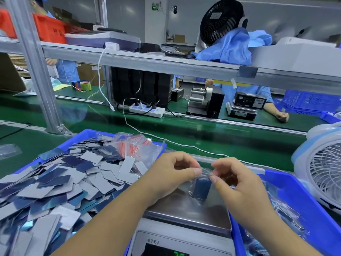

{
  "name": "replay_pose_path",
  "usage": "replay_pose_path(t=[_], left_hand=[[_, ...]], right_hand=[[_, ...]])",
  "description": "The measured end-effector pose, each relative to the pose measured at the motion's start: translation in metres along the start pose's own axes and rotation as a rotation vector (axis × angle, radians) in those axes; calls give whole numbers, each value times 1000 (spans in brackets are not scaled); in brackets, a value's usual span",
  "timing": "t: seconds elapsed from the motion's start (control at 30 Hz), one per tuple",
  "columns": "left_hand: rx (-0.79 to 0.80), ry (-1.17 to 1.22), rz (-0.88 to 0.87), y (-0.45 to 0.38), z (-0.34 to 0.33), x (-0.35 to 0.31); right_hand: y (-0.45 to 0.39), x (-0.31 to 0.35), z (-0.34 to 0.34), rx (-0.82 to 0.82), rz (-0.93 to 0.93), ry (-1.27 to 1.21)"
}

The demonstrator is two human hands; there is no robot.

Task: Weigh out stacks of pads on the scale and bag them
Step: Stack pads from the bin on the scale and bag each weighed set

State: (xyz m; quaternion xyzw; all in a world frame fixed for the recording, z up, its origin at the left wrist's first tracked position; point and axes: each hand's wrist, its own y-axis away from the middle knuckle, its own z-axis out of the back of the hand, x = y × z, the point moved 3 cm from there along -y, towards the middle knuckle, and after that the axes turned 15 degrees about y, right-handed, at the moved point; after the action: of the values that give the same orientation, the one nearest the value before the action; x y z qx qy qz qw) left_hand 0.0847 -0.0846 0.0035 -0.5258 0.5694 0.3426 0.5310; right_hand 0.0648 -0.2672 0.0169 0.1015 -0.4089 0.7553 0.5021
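Observation:
A small clear bag [204,175] holding a blue stack of pads [201,187] hangs just above the steel pan of the scale [184,209]. My left hand [171,174] pinches the bag's top edge on the left. On the right side my right hand [238,180] pinches the same edge. The scale's green display [180,253] is partly cut off at the bottom. A blue bin [88,133] at left is heaped with several loose grey and blue pads [60,183].
Empty clear bags with red strips [136,145] lie at the back of the left bin. A second blue bin [299,200] at right holds filled bags. A white fan [321,167] stands far right. A white cable [166,141] crosses the green belt. Other workers sit beyond.

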Motion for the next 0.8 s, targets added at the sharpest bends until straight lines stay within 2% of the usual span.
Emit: replay_pose_path(t=[0.3,0.57,0.8], left_hand=[[-13,16,69,1,3,1],[38,-55,50,2,3,1],[57,-99,-2,4,-3,-2]], right_hand=[[-4,-9,0,0,-117,-165],[-3,-7,0,-25,-80,-238],[0,-6,0,61,-35,-306]])
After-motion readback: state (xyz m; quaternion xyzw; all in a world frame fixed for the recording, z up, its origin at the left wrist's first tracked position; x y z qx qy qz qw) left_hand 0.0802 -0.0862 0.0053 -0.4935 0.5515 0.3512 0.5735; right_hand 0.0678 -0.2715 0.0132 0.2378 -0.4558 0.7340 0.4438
